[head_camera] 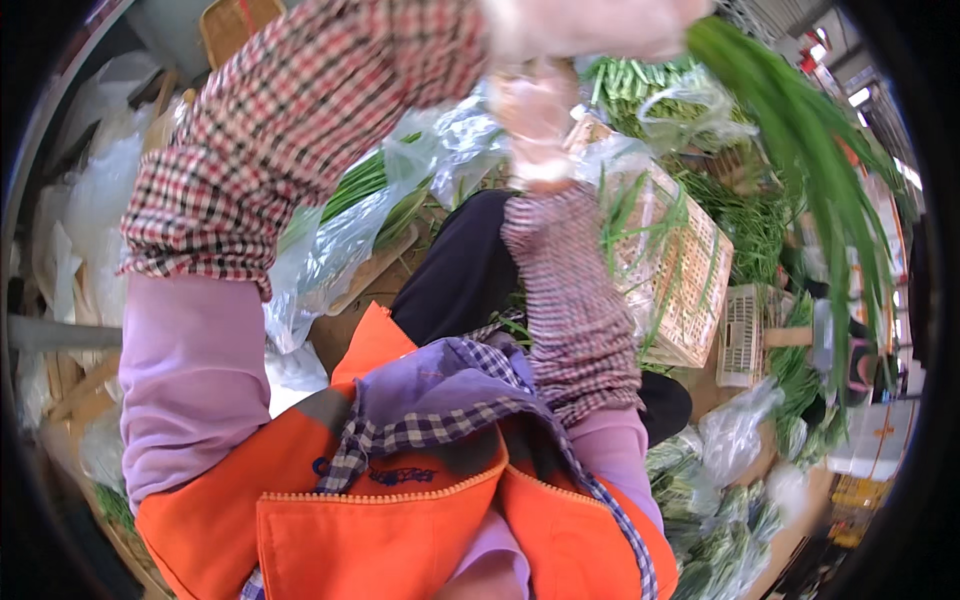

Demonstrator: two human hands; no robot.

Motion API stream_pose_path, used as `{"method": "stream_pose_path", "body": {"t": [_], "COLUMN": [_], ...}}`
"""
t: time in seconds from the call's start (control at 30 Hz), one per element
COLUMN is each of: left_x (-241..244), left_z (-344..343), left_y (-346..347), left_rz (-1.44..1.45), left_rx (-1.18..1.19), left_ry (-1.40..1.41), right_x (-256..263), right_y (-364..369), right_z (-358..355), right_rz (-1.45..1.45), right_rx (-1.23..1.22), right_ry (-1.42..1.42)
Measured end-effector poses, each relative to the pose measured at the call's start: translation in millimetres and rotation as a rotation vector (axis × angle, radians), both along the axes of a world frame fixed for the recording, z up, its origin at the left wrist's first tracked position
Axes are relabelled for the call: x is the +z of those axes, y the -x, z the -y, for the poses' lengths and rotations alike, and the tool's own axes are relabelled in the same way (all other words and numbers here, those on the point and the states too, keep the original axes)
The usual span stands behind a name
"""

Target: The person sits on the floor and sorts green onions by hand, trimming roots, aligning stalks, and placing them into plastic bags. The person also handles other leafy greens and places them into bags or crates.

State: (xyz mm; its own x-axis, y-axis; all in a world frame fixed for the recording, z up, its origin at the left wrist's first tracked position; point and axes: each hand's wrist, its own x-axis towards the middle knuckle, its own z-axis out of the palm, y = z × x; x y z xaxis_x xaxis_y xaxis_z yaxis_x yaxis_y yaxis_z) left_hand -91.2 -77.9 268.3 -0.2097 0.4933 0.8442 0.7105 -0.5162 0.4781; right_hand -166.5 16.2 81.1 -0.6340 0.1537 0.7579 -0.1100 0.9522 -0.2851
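Observation:
My left hand (600, 26), in a thin translucent glove and blurred, reaches across the top edge of the view. It grips a bunch of long green leaves, likely garlic chives (795, 112), that fan out and hang down to the right. Just below the left wrist is my right hand (536, 105), gloved as well. Its fingers are partly hidden, so their grip cannot be made out. Nearest to it on the right is a woven basket or plastic crate (694, 259), tilted, with plastic film and loose green blades over its side.
Bagged long green leaves (367, 184) lie left of my knee. Bundled green stalks (645, 86) are piled at the back. A pale slatted crate (739, 334) stands at right. Plastic-wrapped greens (720, 517) cover the lower right, and clear plastic bags (101, 202) hang at far left.

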Motion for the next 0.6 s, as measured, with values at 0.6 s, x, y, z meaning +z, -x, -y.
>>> {"method": "stream_pose_path", "body": {"t": [0.6], "left_x": [-140], "left_z": [36], "left_y": [-27], "left_rz": [-0.199], "left_rx": [0.508], "left_ry": [0.188], "right_x": [-73], "right_y": [65], "right_z": [98], "right_rz": [0.653], "right_rx": [0.354], "right_ry": [0.798]}}
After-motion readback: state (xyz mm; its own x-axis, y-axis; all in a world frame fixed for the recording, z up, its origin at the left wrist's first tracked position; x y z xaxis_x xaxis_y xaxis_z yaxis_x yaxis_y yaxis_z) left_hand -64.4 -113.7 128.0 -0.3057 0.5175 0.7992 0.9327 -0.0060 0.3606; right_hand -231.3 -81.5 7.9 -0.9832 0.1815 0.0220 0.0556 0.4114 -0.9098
